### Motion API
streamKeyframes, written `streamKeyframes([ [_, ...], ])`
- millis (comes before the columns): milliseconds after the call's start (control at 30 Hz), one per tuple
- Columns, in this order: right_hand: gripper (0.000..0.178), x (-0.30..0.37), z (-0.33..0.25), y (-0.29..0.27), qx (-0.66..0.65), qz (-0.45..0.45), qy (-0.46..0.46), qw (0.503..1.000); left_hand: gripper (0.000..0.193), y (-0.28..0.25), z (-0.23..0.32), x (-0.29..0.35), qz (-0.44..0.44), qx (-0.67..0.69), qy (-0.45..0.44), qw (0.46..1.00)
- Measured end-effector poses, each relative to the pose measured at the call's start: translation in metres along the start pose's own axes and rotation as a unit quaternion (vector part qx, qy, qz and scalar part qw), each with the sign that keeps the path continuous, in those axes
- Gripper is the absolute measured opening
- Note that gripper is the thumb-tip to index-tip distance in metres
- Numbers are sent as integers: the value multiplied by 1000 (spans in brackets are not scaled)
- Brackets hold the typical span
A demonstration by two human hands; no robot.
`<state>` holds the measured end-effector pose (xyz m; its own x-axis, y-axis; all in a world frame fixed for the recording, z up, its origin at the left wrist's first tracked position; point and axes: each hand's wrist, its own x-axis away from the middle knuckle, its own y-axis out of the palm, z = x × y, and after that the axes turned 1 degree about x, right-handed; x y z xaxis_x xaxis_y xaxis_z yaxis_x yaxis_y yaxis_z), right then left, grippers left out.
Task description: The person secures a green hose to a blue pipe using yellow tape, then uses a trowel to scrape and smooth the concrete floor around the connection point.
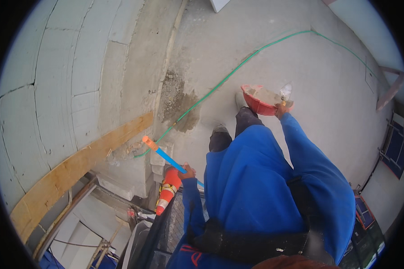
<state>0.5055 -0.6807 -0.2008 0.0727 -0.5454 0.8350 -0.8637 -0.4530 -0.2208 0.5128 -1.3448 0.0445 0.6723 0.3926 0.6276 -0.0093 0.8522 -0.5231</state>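
My left hand point(187, 171) is closed around a blue pole point(167, 158) with an orange end, beside an orange and white traffic cone point(167, 192). Out to the right, my right hand point(281, 110) grips the rim of a red basin point(257, 104). Grey mortar point(267, 95) lies in the basin. A trowel point(286, 92) rests at that rim, its blade upward and its handle against my fingers. Whether those fingers also hold the trowel handle, I cannot tell.
A green hose point(231, 74) crosses the concrete floor point(318, 80). A wet patch with rubble point(184, 107) lies left of my feet. Along the pale block wall point(54, 103) runs a wooden plank point(83, 163). Below it, an opening shows lower-level clutter.
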Motion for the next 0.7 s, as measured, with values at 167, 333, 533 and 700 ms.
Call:
streamKeyframes([
  [167, 17, 37, 27, 34, 77, -5, 117, 990, 55, -31, -61, 34, 137, -14, -85, 987],
  [333, 18, 14, 63, 49, 70, -96, 99, 988, 59, -39, -120, 33, 128, -142, -73, 979],
  [533, 18, 42, 49, 103, 43, -37, 78, 995, 58, -24, -127, -12, 67, -87, -109, 988],
  [700, 21, 33, 3, 110, 138, -77, 109, 981, 53, 0, -102, -43, 74, -17, -106, 991],
])
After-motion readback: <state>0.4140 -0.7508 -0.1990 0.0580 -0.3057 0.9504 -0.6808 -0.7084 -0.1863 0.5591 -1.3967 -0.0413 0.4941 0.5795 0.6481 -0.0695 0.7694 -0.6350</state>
